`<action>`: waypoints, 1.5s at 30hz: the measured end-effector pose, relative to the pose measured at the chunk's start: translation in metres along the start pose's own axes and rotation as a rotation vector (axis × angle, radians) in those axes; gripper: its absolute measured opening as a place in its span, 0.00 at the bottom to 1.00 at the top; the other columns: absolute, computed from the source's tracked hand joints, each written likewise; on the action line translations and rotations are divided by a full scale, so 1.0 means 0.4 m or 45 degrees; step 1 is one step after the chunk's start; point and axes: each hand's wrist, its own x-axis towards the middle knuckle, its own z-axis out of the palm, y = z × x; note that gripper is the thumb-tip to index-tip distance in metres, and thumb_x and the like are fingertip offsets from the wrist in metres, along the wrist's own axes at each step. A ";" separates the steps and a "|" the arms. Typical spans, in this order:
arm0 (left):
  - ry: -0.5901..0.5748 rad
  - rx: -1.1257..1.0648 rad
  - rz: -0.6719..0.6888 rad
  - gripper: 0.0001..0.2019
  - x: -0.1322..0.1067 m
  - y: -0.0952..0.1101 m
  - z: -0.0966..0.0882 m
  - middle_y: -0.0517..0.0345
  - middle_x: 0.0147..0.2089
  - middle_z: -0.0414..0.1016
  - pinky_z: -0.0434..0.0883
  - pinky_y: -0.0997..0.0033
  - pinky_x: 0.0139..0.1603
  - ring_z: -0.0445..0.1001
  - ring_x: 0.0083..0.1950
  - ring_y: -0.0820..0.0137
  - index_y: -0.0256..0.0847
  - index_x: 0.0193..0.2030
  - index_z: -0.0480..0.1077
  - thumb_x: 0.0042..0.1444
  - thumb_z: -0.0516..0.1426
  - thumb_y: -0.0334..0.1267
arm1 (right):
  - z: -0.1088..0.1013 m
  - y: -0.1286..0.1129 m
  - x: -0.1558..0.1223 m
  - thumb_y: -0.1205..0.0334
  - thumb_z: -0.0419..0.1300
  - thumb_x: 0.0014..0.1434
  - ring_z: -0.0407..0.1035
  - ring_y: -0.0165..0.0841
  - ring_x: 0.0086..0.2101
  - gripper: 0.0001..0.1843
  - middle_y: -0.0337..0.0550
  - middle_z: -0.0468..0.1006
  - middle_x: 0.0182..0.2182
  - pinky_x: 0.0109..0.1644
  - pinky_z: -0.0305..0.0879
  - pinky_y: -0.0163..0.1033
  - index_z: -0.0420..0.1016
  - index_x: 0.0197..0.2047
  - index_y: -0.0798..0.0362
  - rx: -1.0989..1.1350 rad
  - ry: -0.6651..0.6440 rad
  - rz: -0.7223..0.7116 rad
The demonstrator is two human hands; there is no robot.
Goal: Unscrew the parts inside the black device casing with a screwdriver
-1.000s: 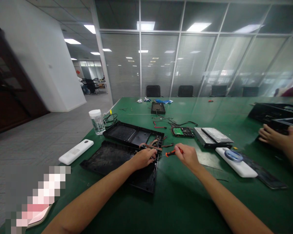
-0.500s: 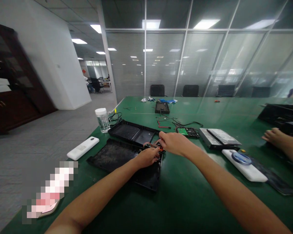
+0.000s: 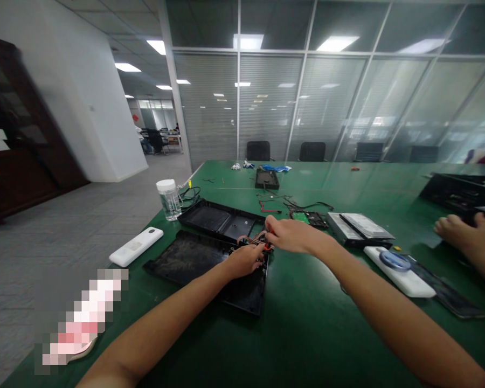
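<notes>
My left hand (image 3: 244,260) rests curled on the right end of a black plastic case shell (image 3: 186,261) lying on the green table (image 3: 299,328). My right hand (image 3: 289,235) is closed around an orange-handled screwdriver (image 3: 268,245), of which only a bit shows under the fingers. Its tip points down at a bundle of red and brown wires (image 3: 253,239) at the shell's edge. A second black case half (image 3: 220,218) lies just behind.
A clear jar with a white lid (image 3: 170,199) and a white remote-like box (image 3: 136,246) stand left. A green circuit board (image 3: 311,218), a hard drive (image 3: 359,226), a white box with a round blue thing (image 3: 398,264) lie right. Another person's hand (image 3: 463,234) rests far right.
My right hand has moved left and forward with the screwdriver, from beside the shell to over the wire bundle. My left hand has stayed on the shell's end.
</notes>
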 end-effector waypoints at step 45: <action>-0.113 0.403 -0.308 0.19 -0.021 -0.199 -0.138 0.48 0.48 0.68 0.63 0.66 0.50 0.66 0.49 0.63 0.36 0.51 0.61 0.51 0.54 0.34 | 0.284 -0.163 -0.291 0.60 0.57 0.53 0.68 0.33 0.31 0.09 0.41 0.73 0.36 0.32 0.61 0.35 0.66 0.38 0.52 0.340 0.248 -0.494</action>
